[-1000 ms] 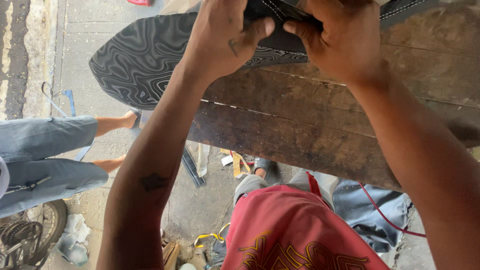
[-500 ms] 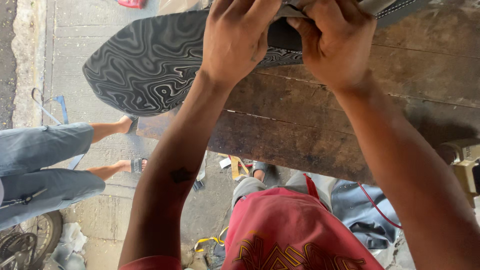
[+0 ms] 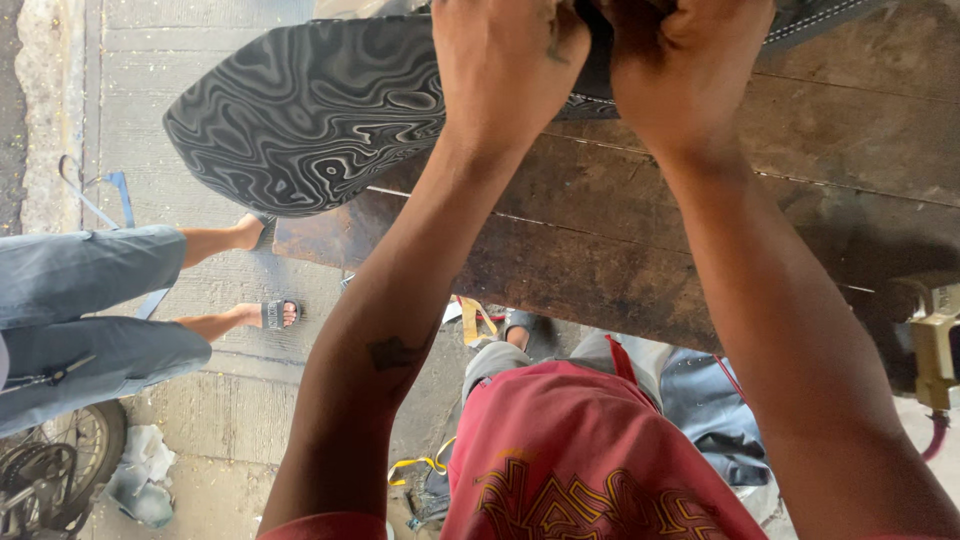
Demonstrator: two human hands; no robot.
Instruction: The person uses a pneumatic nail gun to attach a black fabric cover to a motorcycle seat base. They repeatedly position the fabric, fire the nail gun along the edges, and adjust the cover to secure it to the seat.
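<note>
A person stands at a worn wooden bench, both arms stretched forward. The left hand and right hand are curled shut, side by side, gripping the dark stitched edge of a seat cover with grey swirl patterns. The cover lies at the bench's far edge, its rounded end hanging past the left end over the concrete floor. The person wears a red shirt. At left, another person's legs in jeans and sandals are stretched out.
</note>
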